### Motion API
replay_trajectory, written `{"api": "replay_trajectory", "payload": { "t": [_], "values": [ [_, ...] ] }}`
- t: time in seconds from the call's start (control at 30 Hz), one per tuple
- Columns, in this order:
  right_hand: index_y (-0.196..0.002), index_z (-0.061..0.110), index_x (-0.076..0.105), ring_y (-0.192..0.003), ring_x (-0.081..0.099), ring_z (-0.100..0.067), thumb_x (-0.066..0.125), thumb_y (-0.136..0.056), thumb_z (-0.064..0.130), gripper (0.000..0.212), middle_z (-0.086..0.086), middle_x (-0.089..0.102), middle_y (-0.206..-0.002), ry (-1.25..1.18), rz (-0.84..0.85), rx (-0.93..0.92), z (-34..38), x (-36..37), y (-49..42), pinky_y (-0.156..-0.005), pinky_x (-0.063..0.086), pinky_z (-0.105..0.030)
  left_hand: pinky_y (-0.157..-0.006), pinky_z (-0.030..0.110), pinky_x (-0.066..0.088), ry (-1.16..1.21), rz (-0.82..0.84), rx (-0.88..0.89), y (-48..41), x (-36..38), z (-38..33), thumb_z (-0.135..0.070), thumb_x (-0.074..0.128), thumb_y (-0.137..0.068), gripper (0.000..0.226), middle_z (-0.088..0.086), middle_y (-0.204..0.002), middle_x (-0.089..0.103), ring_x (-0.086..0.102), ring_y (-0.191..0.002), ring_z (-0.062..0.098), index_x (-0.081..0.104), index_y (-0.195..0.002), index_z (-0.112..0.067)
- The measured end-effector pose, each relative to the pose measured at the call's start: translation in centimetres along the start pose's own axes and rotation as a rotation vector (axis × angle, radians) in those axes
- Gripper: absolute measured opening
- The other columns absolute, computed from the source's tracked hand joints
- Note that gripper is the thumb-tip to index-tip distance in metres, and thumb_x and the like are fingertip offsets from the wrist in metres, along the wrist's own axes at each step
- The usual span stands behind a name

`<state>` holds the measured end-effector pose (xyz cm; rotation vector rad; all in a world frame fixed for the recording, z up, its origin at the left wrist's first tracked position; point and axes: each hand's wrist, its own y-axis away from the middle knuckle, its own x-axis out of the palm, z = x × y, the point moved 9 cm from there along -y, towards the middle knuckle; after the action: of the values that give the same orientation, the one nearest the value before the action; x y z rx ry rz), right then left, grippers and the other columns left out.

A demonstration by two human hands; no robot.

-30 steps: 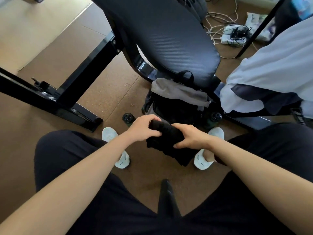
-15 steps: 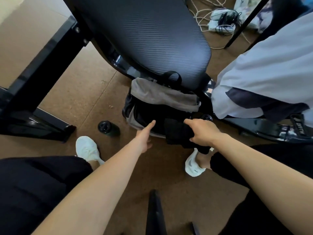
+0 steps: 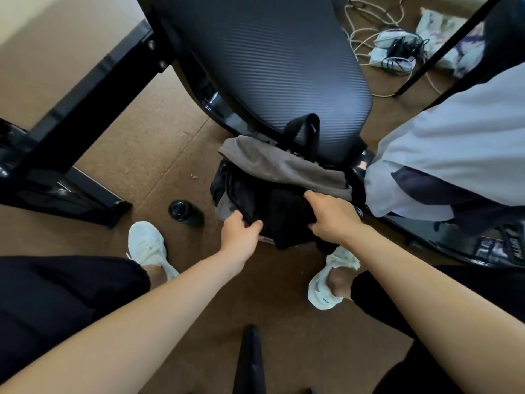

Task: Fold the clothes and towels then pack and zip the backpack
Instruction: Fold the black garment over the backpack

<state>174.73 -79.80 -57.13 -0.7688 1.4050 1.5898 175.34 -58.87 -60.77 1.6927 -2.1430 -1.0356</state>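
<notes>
Backpack (image 3: 279,177) on floor (image 3: 159,163), against front edge of seat (image 3: 272,66). Bottle (image 3: 186,213) on floor just left of backpack. Left hand (image 3: 240,237) at backpack's near left rim; right hand (image 3: 333,217) on garment (image 3: 287,220) at its mouth. Shoes (image 3: 147,245) nearer, either side. Shirt (image 3: 454,149) right of backpack. Cables (image 3: 392,52) far right, behind seat.

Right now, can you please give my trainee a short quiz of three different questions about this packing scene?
1. True or false: the grey-and-black fabric backpack is zipped shut.
2. Which hand pushes the folded black garment in? A) left hand B) right hand
3. What small object stands on the brown floor, left of the backpack?

Key: 1. False, it gapes open. 2. B, the right hand; the left hand grips the opening's edge. 3. A dark cylindrical bottle.
</notes>
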Motion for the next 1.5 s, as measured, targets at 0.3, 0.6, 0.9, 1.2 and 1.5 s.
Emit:
{"api": "replay_trajectory", "payload": {
  "t": [0.3,0.6,0.9,1.2,1.5],
  "values": [
    [-0.119,0.017,0.046,-0.111,0.062,-0.038,0.069,-0.086,0.031,0.042,-0.011,0.064,-0.121,-0.144,-0.178,0.038,0.8,-5.5,-0.9,-0.073,0.049,-0.042,-0.102,0.037,0.051,-0.125,0.098,0.116,7.1,-5.0,-3.7,-0.014,0.063,-0.101,0.03,-0.005,-0.123,0.07,0.064,-0.116,0.016,0.063,-0.13,-0.018],
    [-0.112,0.012,0.045,-0.108,0.061,-0.045,0.068,-0.085,0.035,0.042,-0.018,0.065,-0.118,-0.147,-0.32,0.192,1.4,-9.2,-0.2,-0.072,0.04,-0.042,-0.085,0.043,0.062,-0.071,0.066,0.083,11.4,-9.9,-0.9,-0.004,0.062,-0.099,0.026,-0.003,-0.108,0.078,0.074,-0.098,0.021,0.068,-0.116,-0.023],
    [-0.108,0.018,0.043,-0.088,0.066,-0.039,0.068,-0.084,0.039,0.041,-0.004,0.063,-0.105,0.086,-0.226,-0.15,11.0,-5.2,1.6,-0.06,0.039,-0.038,-0.075,-0.004,0.038,-0.038,0.082,0.149,11.3,-9.5,-2.0,-0.013,0.06,-0.103,0.032,-0.026,-0.115,0.058,0.047,-0.094,-0.022,0.057,-0.131,-0.026],
    [-0.123,0.008,0.048,-0.084,0.07,-0.038,0.068,-0.082,0.021,0.047,-0.012,0.064,-0.104,0.243,-0.277,-0.029,11.9,-1.2,-3.2,-0.057,0.044,-0.04,-0.083,0.038,0.06,0.173,-0.052,-0.148,10.5,-11.3,3.5,-0.015,0.062,-0.098,0.035,0.002,-0.126,0.067,0.069,-0.108,0.028,0.056,-0.132,-0.021],
    [-0.14,0.011,0.04,-0.113,0.061,-0.037,0.07,-0.087,0.028,0.064,-0.014,0.056,-0.129,0.309,-0.138,0.082,11.8,4.8,-6.8,-0.086,0.051,-0.046,-0.089,0.056,0.059,0.163,-0.144,-0.153,9.5,-11.5,4.6,-0.017,0.064,-0.095,0.032,-0.003,-0.11,0.065,0.069,-0.098,0.028,0.049,-0.088,-0.044]
  ]
}}
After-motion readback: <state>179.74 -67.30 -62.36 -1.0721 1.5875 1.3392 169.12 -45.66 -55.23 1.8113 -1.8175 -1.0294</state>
